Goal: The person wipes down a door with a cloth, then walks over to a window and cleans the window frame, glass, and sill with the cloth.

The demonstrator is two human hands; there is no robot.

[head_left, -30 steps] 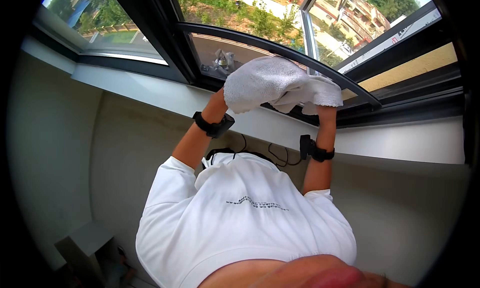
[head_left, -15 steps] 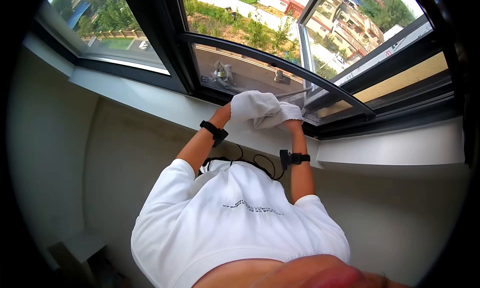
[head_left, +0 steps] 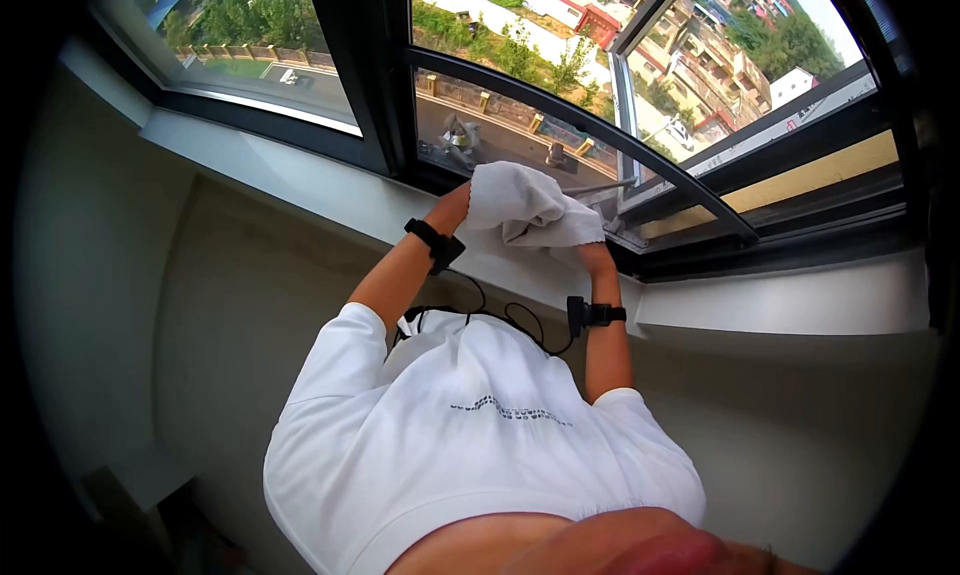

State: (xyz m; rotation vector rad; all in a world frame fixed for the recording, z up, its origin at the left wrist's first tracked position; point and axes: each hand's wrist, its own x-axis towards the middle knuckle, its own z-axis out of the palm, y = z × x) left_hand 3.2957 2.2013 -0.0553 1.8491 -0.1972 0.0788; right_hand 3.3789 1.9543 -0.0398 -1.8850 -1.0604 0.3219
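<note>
A white towel with a scalloped edge is bunched and folded between my two hands, just above the window sill. My left hand goes into its left side, and my right hand reaches its lower right corner. The cloth covers the fingers of both hands, but it hangs from them as a held thing. Right behind the towel is the lower glass pane with its dark curved rail. Whether the towel touches the glass or the frame, I cannot tell.
An opened window sash juts outward on the right. Beyond the glass lies a crumpled plastic bag near a grey bar. Black cables loop below the sill. A white shelf corner stands at lower left.
The view has shifted slightly, so the window appears further right. The towel's left part is raised a little and spread wider, with my left hand slightly higher. Both hands stay at the towel.
</note>
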